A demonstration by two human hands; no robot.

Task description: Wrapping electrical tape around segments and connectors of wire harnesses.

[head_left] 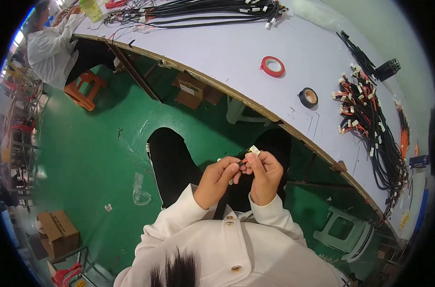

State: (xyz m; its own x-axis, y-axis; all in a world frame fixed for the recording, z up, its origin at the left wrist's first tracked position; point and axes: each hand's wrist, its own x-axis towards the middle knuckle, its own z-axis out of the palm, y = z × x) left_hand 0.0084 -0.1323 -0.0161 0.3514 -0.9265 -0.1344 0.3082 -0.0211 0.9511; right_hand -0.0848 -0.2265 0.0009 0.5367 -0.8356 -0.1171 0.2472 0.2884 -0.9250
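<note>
Above my lap, my two hands hold one wire harness between them. My left hand pinches its dark wires between thumb and fingers. In my right hand, thumb and fingertips grip the end beside a small white connector, which sticks up past the fingers. Short red and orange wires show in the gap between the hands. Part of the harness is hidden by my fingers, and a bit of white shows below them.
On the white table lie a red tape roll, a black tape roll, a heap of harnesses and long black cables. A co-worker sits far left. Stools and cardboard boxes stand on the green floor.
</note>
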